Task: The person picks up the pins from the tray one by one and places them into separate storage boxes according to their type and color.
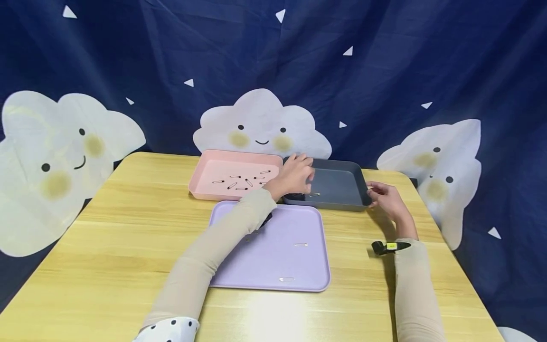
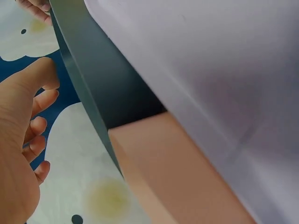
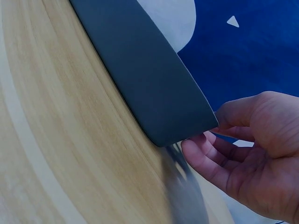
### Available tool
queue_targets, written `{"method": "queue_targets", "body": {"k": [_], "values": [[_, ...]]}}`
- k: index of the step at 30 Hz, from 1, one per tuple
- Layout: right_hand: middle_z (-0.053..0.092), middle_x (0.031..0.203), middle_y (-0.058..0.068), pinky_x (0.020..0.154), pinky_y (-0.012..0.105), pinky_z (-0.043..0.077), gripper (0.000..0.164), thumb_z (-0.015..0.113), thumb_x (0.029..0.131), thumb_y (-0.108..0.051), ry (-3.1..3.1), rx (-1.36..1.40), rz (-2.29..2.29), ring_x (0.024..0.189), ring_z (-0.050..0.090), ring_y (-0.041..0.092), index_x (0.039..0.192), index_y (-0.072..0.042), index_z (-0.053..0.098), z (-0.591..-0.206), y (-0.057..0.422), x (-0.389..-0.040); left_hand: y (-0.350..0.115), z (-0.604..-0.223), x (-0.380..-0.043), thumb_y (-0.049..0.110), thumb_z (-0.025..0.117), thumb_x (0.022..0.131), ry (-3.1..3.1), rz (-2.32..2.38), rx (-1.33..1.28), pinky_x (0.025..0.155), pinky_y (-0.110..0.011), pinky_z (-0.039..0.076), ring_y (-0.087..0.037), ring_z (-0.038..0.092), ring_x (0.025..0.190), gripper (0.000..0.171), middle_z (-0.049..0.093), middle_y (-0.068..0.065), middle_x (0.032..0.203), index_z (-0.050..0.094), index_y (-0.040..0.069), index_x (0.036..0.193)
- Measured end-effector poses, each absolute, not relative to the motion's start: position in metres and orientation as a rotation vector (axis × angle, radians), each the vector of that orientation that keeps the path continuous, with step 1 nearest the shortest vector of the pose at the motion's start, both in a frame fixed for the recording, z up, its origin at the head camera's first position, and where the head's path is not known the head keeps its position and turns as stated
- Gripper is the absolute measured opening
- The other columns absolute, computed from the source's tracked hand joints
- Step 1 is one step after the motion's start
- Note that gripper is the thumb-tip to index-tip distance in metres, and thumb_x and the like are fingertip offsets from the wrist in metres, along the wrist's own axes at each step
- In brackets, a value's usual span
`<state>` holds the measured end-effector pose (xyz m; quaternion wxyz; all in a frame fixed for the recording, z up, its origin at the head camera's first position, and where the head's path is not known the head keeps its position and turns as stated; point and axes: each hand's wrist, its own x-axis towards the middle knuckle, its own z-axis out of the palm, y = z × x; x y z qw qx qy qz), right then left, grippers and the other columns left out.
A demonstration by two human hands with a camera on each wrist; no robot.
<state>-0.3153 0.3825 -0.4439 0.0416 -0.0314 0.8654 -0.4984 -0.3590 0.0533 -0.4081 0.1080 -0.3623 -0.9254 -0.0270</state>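
My left hand (image 1: 296,175) is over the left end of the dark grey tray (image 1: 337,183), its fingers loosely bent. Nothing shows between thumb and fingers in the left wrist view. Just below these fingers, a gold safety pin (image 1: 315,194) lies inside the tray. At the tray's right front corner, my right hand (image 1: 388,199) holds the wall with thumb and fingertips. The right wrist view has the thumb (image 3: 201,161) low at the corner and the index finger reaching behind the rim.
Left of the grey tray, a pink tray (image 1: 205,194) holds several dark safety pins (image 1: 249,182). In front stands a lilac tray (image 1: 265,266) with light-coloured safety pins (image 1: 301,244), partly covered by my left forearm. A dark blue curtain (image 1: 239,52) hangs behind the wooden table (image 1: 107,228).
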Motion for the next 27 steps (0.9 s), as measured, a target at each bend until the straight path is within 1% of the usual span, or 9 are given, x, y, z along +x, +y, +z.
{"method": "queue_targets", "body": {"k": [6, 12, 15, 21, 27], "values": [[0.054, 0.121, 0.03, 0.066, 0.027, 0.06, 0.044, 0.05, 0.105, -0.007, 2.657, -0.102, -1.516, 0.071, 0.062, 0.004, 0.144, 0.012, 0.046, -0.443, 0.383, -0.314, 0.042, -0.402, -0.349, 0.039, 0.072, 0.083, -2.688, 0.0, -1.101, 0.092, -0.035, 0.036, -0.018, 0.044, 0.102, 0.014, 0.057, 0.004, 0.107, 0.07, 0.027, 0.089], [0.054, 0.122, 0.032, 0.066, 0.027, 0.06, 0.044, 0.05, 0.105, -0.008, 2.676, -0.103, -1.487, 0.072, 0.061, 0.003, 0.144, 0.012, 0.047, -0.443, 0.382, -0.314, 0.033, -0.395, -0.332, 0.037, 0.072, 0.08, -2.602, 0.024, -1.177, 0.095, -0.037, 0.038, -0.02, 0.048, 0.103, 0.015, 0.059, 0.003, 0.108, 0.073, 0.025, 0.088], [0.054, 0.123, 0.032, 0.066, 0.026, 0.059, 0.044, 0.05, 0.105, -0.009, 2.678, -0.103, -1.478, 0.073, 0.061, 0.002, 0.144, 0.012, 0.047, -0.443, 0.382, -0.314, 0.03, -0.394, -0.323, 0.036, 0.071, 0.079, -2.543, 0.034, -1.232, 0.093, -0.037, 0.039, -0.02, 0.048, 0.103, 0.017, 0.059, 0.002, 0.106, 0.075, 0.024, 0.089], [0.052, 0.126, 0.035, 0.066, 0.026, 0.059, 0.045, 0.05, 0.105, -0.009, 2.665, -0.105, -1.487, 0.07, 0.062, 0.003, 0.145, 0.012, 0.045, -0.444, 0.382, -0.315, 0.026, -0.394, -0.303, 0.036, 0.068, 0.079, -2.457, 0.074, -1.35, 0.09, -0.037, 0.039, -0.021, 0.047, 0.1, 0.018, 0.058, 0.002, 0.102, 0.075, 0.023, 0.09], [0.052, 0.129, 0.036, 0.066, 0.026, 0.059, 0.046, 0.049, 0.106, -0.009, 2.659, -0.099, -1.488, 0.069, 0.063, 0.005, 0.146, 0.012, 0.044, -0.444, 0.383, -0.315, 0.024, -0.401, -0.281, 0.038, 0.069, 0.079, -2.376, 0.074, -1.447, 0.09, -0.036, 0.04, -0.019, 0.049, 0.101, 0.018, 0.059, 0.004, 0.102, 0.073, 0.025, 0.09]]}}
